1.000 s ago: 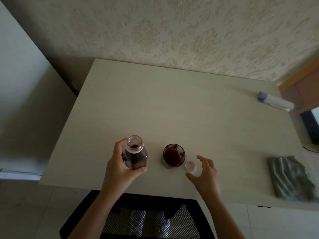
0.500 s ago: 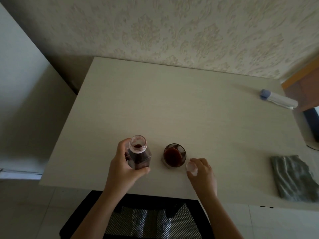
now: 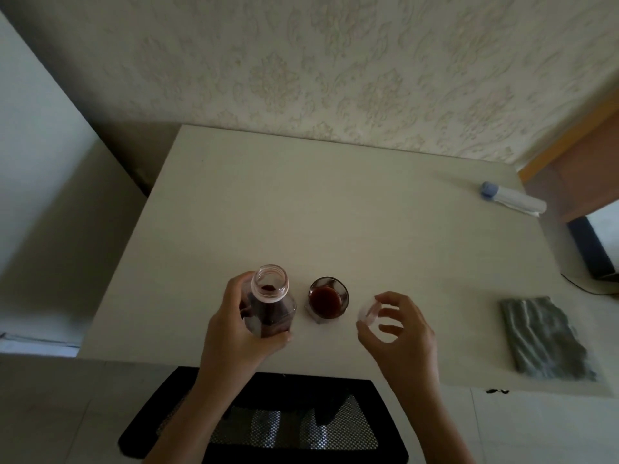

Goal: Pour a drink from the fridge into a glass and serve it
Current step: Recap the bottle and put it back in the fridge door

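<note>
An uncapped clear plastic bottle (image 3: 270,304) with dark red drink stands upright near the table's front edge, and my left hand (image 3: 234,333) grips it round the body. Just right of it stands a small glass (image 3: 328,301) filled with the same dark red drink. My right hand (image 3: 400,333) is lifted a little above the table to the right of the glass and pinches the bottle's pale cap (image 3: 369,313) between thumb and fingertips.
The pale table (image 3: 335,212) stands against a patterned wall. A folded grey cloth (image 3: 544,339) lies at the right front, a white tube with a blue cap (image 3: 512,199) at the far right. A black mesh chair (image 3: 268,423) sits below the table's front edge.
My right hand closed on the cap lying on the table beside the glass and lifted it up and to the right. The bottle in my left hand stayed upright.
</note>
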`<state>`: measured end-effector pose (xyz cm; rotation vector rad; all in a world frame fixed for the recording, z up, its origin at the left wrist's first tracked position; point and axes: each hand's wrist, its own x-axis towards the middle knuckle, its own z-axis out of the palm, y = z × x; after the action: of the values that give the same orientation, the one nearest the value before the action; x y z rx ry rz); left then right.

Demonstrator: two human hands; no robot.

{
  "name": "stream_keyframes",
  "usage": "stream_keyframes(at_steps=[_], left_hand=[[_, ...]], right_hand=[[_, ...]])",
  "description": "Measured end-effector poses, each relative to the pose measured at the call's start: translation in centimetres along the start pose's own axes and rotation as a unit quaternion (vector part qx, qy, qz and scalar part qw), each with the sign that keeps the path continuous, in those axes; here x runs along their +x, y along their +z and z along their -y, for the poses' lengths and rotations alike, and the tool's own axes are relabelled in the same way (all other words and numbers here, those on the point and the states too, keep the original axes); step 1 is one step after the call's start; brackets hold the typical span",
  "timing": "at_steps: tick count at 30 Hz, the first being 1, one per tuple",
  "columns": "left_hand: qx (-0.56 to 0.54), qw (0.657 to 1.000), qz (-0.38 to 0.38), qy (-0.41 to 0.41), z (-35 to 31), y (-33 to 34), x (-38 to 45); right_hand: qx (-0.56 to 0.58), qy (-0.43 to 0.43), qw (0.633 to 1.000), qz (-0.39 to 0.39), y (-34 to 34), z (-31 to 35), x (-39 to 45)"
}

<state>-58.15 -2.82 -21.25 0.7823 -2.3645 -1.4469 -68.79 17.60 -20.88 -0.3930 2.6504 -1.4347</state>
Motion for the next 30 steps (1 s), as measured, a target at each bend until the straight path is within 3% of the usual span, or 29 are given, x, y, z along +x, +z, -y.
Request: stream_keyframes(at_steps=[7, 16, 18, 21, 30], left_hand=[[0.029, 0.998, -0.008, 0.058, -4.9, -2.5, -2.8], [0.041, 0.994, 0.006, 0.097, -8.3, -4.5, -5.9], [0.052, 0.994, 0.006, 0.101, -8.5, -4.6, -6.3], [0.07, 0.992, 0.013, 0.105, -8.9, -4.8, -6.7], [0.113, 0.986, 0.068, 0.103, -10.4, -6.5, -6.7]], right_hand=[[0.205, -0.036, 0.978, 0.035, -3.4, 7.7, -2.1], [0.395, -0.071, 0.91, 0.104, -5.1, 13.2, -4.1], [0.392, -0.098, 0.905, 0.131, -5.2, 14.1, -4.1], [0.305, -0.163, 0.926, 0.15, -5.0, 15.0, -4.1], [0.21, -0.229, 0.934, 0.176, -5.7, 16.8, -3.9]])
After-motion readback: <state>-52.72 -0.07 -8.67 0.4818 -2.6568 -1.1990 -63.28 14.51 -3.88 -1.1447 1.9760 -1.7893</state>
